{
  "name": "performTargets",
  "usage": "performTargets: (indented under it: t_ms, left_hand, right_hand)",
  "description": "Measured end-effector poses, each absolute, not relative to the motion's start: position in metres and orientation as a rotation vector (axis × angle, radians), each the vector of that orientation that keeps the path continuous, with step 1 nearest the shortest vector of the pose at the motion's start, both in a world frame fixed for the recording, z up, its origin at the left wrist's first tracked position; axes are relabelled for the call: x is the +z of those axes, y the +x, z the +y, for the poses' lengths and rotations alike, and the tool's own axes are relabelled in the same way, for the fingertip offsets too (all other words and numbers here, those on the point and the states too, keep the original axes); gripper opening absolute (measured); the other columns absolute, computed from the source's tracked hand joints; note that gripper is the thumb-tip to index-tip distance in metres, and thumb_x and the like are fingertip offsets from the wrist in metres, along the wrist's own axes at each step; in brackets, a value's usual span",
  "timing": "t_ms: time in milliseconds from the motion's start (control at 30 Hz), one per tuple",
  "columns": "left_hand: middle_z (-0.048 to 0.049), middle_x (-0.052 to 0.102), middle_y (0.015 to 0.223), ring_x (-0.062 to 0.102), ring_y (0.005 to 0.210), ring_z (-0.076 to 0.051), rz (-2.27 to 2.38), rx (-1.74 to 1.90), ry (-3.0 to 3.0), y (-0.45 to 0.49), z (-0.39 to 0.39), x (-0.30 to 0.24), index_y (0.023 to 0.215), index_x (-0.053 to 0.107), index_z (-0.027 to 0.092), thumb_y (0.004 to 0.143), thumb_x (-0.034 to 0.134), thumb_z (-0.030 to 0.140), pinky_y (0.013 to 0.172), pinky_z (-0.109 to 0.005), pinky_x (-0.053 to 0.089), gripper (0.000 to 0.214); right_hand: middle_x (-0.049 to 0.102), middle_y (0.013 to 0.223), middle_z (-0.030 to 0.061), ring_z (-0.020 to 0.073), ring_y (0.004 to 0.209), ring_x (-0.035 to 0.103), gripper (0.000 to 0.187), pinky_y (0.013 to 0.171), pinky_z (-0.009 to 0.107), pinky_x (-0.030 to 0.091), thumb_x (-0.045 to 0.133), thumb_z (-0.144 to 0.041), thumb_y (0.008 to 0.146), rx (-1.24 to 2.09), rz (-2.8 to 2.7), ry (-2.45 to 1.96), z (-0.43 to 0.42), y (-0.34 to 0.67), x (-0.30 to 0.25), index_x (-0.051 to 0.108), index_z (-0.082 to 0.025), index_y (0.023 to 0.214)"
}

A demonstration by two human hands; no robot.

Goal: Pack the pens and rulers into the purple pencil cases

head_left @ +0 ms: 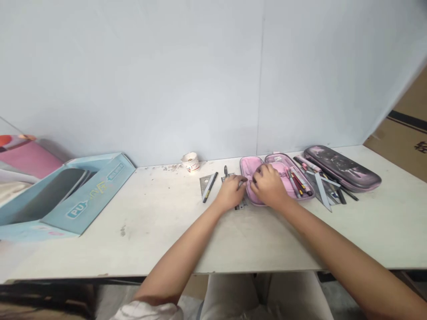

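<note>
Pink zip pencil case (247, 171) lies open at the back edge of the white counter (160, 222), right of center. Your right hand (268, 186) curls narrow over it; your left hand (230, 192), also narrow, touches its left rim. Grip unclear. Grey metal set square (207, 184) just left.

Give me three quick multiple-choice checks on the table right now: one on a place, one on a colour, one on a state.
1. Where is the paper cup on the table? A) front edge B) back edge, by the wall C) right end
2. What colour is the box at the left? A) light blue B) red C) black
3. The pencil case touched by the left hand and right hand is: A) zipped shut B) upside down C) open

1 B: it stands near the wall.
2 A: its panels show pale blue.
3 C: pens lie in its open half.
</note>
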State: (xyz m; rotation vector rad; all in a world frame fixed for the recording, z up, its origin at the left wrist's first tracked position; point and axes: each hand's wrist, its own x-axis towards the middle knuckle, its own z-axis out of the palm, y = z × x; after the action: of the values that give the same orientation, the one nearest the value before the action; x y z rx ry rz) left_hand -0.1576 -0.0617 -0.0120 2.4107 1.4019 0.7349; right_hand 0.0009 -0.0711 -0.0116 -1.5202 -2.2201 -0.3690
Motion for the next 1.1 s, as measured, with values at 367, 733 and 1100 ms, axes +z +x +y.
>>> performTargets:
  t_ms: [367,733,1100]
  left_hand:
    - [-0.0093,0.061,0.1,0.056,0.098,-0.02,1.567,0.837,2.307,-0.252,-0.076,-0.023,0.1,0.058,0.014,0.085,0.04,0.02,0.092,-0.037,0.042,0.025]
    - [-0.0138,0.051,0.117,0.044,0.112,-0.026,1.665,0.695,2.861,-0.23,-0.075,-0.005,0.116,0.047,0.015,0.09,0.033,0.025,0.092,-0.042,0.036,0.031]
    - [-0.0045,0.057,0.074,0.054,0.066,-0.018,1.756,0.421,2.751,-0.181,-0.076,0.009,0.103,0.054,0.023,0.09,0.027,0.045,0.056,-0.026,0.032,0.037]
  right_hand:
    - [0.056,0.098,0.0197,0.0297,0.1,0.042,0.038,0.078,0.038,0.036,0.045,-0.036,0.08,-0.161,-2.442,-1.651,-0.046,-0.099,-0.02,0.067,-0.006,0.089]
    - [0.055,0.089,0.0121,0.0218,0.085,0.046,0.031,0.075,0.032,0.035,0.028,-0.026,0.091,-0.303,-2.328,-1.265,-0.079,-0.037,-0.006,0.056,-0.012,0.088]
    - [0.061,0.083,0.0088,0.0214,0.082,0.052,0.024,0.073,0.031,0.036,0.034,-0.023,0.09,-0.295,-2.165,-1.235,-0.068,0.042,-0.002,0.056,-0.016,0.086]
